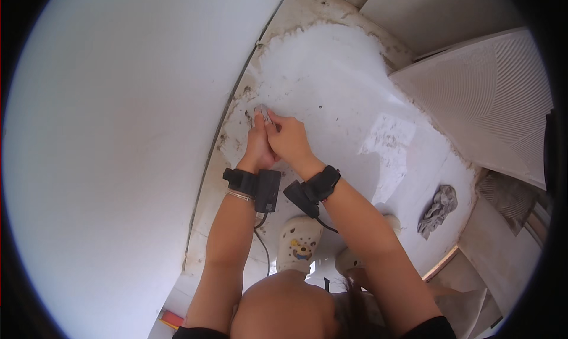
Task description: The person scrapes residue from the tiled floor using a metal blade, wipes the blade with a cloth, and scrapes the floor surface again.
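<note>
My left hand (259,143) and my right hand (290,137) are together above the pale floor (328,68), close to the white wall. Between their fingertips they hold a small grey piece (263,110). Fingers hide much of it, and its material is unclear. Dark dirt marks (247,90) run along the floor's edge just left of my hands. Each wrist carries a black strapped device with a cable.
A smooth white wall (120,130) fills the left side. Grooved tiles (483,95) lean at the right. A crumpled grey cloth (438,210) lies on the floor. My feet wear cream clogs (299,241) below my hands.
</note>
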A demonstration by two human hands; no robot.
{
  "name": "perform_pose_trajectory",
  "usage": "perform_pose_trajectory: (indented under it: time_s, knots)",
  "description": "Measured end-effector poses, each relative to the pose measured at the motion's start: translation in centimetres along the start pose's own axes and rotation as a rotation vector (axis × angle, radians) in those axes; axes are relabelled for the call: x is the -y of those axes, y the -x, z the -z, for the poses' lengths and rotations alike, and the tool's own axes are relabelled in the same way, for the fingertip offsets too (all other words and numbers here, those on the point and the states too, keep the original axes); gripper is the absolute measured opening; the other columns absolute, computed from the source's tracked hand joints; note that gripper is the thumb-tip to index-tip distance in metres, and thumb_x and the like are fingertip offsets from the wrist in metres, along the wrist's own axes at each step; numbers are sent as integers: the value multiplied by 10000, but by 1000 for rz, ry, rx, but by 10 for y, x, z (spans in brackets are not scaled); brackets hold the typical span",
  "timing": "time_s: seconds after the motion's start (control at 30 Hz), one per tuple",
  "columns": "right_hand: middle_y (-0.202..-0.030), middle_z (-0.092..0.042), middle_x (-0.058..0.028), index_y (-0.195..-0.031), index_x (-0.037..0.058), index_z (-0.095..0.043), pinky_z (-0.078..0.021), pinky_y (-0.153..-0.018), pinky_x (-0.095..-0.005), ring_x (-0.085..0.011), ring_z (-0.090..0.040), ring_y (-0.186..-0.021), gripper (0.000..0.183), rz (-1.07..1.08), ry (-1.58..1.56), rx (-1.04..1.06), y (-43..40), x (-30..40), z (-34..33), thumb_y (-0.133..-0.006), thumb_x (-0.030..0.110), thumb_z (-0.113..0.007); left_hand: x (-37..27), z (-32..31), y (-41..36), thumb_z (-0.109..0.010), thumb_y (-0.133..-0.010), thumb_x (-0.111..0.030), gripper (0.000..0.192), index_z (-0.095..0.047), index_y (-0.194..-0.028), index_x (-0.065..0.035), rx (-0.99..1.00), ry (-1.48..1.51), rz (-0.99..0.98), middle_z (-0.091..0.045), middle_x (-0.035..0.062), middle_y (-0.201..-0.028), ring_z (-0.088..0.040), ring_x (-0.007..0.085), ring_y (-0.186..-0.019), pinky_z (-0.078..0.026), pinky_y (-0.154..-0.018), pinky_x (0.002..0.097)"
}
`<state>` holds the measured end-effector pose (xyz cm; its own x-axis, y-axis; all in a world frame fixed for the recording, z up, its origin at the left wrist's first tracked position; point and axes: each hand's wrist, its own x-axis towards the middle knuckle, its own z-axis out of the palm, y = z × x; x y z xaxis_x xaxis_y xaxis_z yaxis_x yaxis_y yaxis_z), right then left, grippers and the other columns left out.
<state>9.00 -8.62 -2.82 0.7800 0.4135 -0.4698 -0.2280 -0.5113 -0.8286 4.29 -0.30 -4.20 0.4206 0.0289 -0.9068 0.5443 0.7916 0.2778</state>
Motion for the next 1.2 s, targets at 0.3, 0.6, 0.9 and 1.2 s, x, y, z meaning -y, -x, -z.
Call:
perform_pose_trajectory:
  time_s: [0.3, 0.6, 0.9, 1.2]
  knots:
    - [-604, -534, -201, -996, 22, -533, -423, -534, -311, -286, -549, -536, 322, 9, 0, -16, -20, 15, -11, -721, 185, -492, -13, -5, -13, -303, -775, -579, 491, -455, -789, -113, -121, 51, -160, -466, 14, -620, -480, 129, -509, -356, -366, 277]
    - [-604, -531, -208, -1000, 22, -531, -422, -533, -305, -289, -544, -531, 326, 1, 10, -43, 5, 2, -9, -722, 189, -492, 4, -5, -2, -314, -793, -544, 474, -454, -930, -112, -94, 23, -128, -481, 17, -786, -481, 122, -692, -407, -497, 284]
    - [-609, -534, -200, -994, 19, -533, -420, -526, -307, -286, -545, -535, 313, 78, 28, -104, -33, 17, -13, -730, 179, -480, -36, -13, -20, -322, -791, -544, 486, -466, -844, -83, -34, 41, -153, -481, 32, -714, -495, 131, -648, -417, -498, 284]
    - [-615, -526, -215, -980, 15, -543, -426, -548, -340, -325, -540, -565, 308, 33, -7, -159, -25, 18, -11, -719, 163, -472, -34, -13, -15, -310, -801, -532, 510, -463, -845, -47, 4, -88, -176, -477, 52, -724, -487, 151, -668, -428, -559, 290]
